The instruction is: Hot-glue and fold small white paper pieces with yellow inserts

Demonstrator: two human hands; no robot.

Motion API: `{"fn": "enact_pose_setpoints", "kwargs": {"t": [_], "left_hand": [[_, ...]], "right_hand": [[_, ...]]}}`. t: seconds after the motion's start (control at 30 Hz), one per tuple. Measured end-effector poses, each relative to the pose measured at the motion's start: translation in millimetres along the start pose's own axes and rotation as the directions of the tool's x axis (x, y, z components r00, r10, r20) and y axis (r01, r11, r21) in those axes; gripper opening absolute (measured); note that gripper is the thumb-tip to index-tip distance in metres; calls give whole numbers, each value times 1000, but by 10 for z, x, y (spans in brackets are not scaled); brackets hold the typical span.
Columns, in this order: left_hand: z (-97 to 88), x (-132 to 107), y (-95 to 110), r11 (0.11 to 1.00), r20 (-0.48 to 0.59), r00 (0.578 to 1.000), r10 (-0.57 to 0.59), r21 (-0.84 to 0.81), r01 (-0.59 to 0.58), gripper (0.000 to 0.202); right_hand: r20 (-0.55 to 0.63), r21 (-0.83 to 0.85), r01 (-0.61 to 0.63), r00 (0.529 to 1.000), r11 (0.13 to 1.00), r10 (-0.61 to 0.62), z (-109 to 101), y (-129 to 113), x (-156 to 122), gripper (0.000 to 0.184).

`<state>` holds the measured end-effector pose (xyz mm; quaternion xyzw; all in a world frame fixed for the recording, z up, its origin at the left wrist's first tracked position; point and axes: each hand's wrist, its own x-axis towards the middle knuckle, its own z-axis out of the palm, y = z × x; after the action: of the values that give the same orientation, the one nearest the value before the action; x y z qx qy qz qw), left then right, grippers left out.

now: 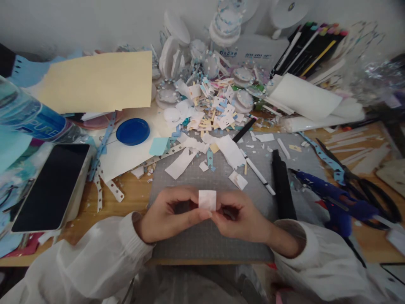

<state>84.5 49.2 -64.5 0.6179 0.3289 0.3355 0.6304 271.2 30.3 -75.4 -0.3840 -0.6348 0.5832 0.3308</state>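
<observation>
My left hand (pixel 169 213) and my right hand (pixel 242 217) meet over the near part of a grey cutting mat (pixel 209 240). Both pinch one small white paper square (pixel 207 200) between thumbs and fingers, holding it upright a little above the mat. White sleeves cover both wrists. Paper scraps (pixel 218 152) lie on the mat just beyond the hands, with a black-and-white pen (pixel 257 173) and a long black tool (pixel 282 185) to the right.
A tablet (pixel 52 185), a water bottle (pixel 31 116), a blue lid (pixel 133 131) and a cream sheet (pixel 101 82) lie left. A blue glue gun (pixel 329 198) and black scissors (pixel 367 190) lie right. Paper cut-outs (pixel 209 105) and markers (pixel 311 46) crowd the back.
</observation>
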Motion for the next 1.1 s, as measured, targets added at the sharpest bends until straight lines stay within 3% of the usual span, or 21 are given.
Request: {"fn": "enact_pose_setpoints", "kwargs": {"t": [0.17, 0.4, 0.67, 0.83, 0.9, 0.97, 1.03, 1.1], "left_hand": [[15, 2, 9, 996, -69, 998, -7, 92, 13, 17], [30, 2, 28, 998, -75, 997, -19, 55, 23, 15], [13, 25, 37, 997, -168, 986, 5, -70, -17, 11], [-1, 36, -1, 999, -198, 980, -4, -46, -5, 7], [-24, 34, -23, 999, -188, 982, -9, -44, 1, 6], [-54, 33, -38, 999, -159, 987, 16, -36, -22, 26], [-80, 33, -38, 997, -132, 989, 71, 31, -67, 49], [-94, 33, -28, 980, -129, 980, 152, 148, -132, 60]], "right_hand": [[10, -36, -27, 1000, 999, 28, 32, 31, -5, 23], [2, -60, -39, 999, 997, 40, 48, 63, -23, 20], [-45, 103, 33, 999, 994, -29, 20, -13, 15, 13], [-137, 114, 65, 989, 991, -49, 74, 6, 17, 10], [-215, 27, 105, 972, 994, -97, 65, 29, 16, 9], [-288, -158, 183, 931, 970, -222, 19, 43, 13, 10], [-282, -391, 274, 873, 879, -397, -44, 49, 4, 11], [-201, -588, 338, 819, 735, -537, -99, 54, -12, 13]]}}
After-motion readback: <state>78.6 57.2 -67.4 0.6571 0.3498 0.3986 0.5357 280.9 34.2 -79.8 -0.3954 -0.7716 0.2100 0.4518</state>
